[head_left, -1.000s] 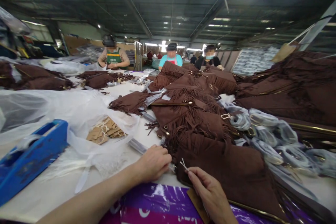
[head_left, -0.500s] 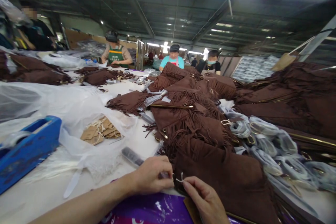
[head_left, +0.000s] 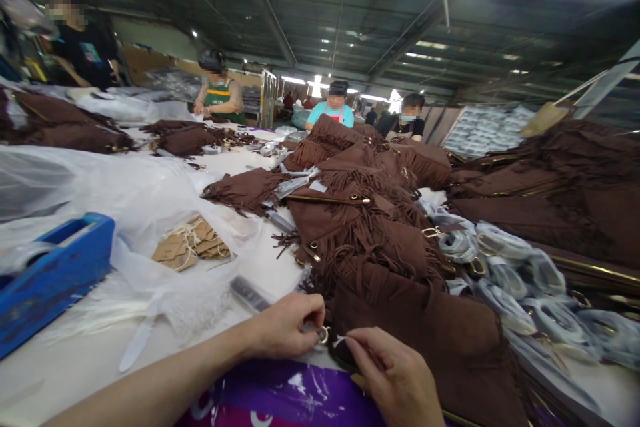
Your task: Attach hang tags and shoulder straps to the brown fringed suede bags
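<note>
A dark brown fringed bag lies in front of me, its zip edge towards me. My left hand is closed at the bag's left end, around a grey wrapped piece with a metal ring sticking out beside the fingertips. Just right of the ring, my right hand pinches a white string between thumb and forefinger. Under that hand a bit of brown card tag shows; most of it is hidden. Beneath both hands lies a shiny purple plastic bag.
More brown fringed bags are heaped ahead. Wrapped straps lie to the right. On the left are a blue tape dispenser, card tags with white strings and sheer white wrapping. Several people work across the table.
My right hand has turned slightly, and less of the white string and card tag shows. The metal ring now shows clearly at my left fingertips. The view has shifted slightly.
</note>
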The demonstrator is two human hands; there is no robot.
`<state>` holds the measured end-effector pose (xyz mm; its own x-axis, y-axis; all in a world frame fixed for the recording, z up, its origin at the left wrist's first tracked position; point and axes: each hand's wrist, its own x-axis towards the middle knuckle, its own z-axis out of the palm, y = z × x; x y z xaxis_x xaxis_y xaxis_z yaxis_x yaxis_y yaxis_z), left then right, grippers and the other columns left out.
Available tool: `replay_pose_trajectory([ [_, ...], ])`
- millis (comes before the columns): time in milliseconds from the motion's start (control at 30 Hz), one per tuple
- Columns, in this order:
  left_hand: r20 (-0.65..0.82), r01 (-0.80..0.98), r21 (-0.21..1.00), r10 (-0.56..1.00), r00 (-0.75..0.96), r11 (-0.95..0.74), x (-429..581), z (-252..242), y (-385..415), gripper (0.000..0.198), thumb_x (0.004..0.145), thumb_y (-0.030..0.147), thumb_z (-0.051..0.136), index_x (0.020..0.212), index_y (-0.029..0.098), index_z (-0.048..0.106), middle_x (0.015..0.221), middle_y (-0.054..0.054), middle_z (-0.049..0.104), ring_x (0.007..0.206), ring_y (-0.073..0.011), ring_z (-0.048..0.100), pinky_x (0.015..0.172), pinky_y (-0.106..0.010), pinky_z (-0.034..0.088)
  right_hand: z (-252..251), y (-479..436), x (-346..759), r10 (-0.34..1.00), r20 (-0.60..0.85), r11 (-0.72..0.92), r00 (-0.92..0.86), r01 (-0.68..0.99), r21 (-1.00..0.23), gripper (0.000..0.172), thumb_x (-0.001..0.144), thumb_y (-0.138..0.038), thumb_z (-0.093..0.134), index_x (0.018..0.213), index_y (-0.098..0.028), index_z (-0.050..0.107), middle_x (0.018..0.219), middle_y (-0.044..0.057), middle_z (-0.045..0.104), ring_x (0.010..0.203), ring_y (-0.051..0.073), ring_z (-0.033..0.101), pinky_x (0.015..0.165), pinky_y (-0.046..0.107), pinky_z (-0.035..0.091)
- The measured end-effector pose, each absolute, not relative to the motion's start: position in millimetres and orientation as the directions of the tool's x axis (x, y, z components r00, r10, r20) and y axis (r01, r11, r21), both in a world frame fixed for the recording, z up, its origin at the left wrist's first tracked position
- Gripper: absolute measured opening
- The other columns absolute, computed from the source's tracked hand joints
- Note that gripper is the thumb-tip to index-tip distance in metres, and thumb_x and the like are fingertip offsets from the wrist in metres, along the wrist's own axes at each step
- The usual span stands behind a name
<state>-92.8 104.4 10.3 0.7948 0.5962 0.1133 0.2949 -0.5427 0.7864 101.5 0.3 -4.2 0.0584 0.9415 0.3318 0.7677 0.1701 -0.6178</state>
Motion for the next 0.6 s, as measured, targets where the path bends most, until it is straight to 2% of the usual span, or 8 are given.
replay_pose_trajectory([
  [133,0.078,0.334,0.777,0.608,0.790,-0.533,-94.8,13.6,104.4,0.011,0.071,0.014,0.053,0.078,0.020,0.047,0.071,0.005,0.048,0.067,-0.0122,0.042,0.058,-0.022,0.030,3.8,0.8,96.2,0.894,0.441,0.246,-0.072,0.903,-0.351,0.032,0.100,-0.035,0.044,0.079,-0.024,0.067,0.069,0.002,0.065,0.061,0.019,0.063,0.059,0.026,0.040],
  [300,0.098,0.307,0.792,0.606,0.790,-0.528,-96.6,12.5,105.3,0.015,0.069,0.012,0.053,0.079,0.020,0.046,0.072,0.005,0.047,0.066,-0.0119,0.042,0.059,-0.023,0.031,-1.4,0.7,90.2,0.862,0.489,0.287,-0.133,0.923,-0.255,0.035,0.101,-0.030,0.044,0.075,-0.022,0.067,0.066,0.002,0.063,0.057,0.016,0.061,0.058,0.026,0.036],
  [467,0.082,0.299,0.816,0.611,0.787,-0.494,-97.8,12.6,105.1,0.015,0.069,0.012,0.054,0.079,0.020,0.047,0.072,0.006,0.047,0.066,-0.0118,0.042,0.058,-0.022,0.031,-11.5,0.7,87.6,0.841,0.504,0.265,-0.197,0.962,-0.067,0.039,0.102,-0.025,0.040,0.070,-0.020,0.062,0.060,0.001,0.058,0.054,0.016,0.059,0.057,0.029,0.031],
  [600,0.089,0.289,0.826,0.619,0.780,-0.484,-98.0,14.5,104.1,0.016,0.067,0.012,0.054,0.078,0.020,0.046,0.071,0.006,0.047,0.066,-0.0117,0.042,0.059,-0.022,0.031,-12.8,-0.6,85.1,0.832,0.500,0.299,-0.242,0.953,-0.037,0.039,0.102,-0.023,0.040,0.070,-0.020,0.062,0.060,0.000,0.058,0.054,0.014,0.060,0.058,0.029,0.032],
])
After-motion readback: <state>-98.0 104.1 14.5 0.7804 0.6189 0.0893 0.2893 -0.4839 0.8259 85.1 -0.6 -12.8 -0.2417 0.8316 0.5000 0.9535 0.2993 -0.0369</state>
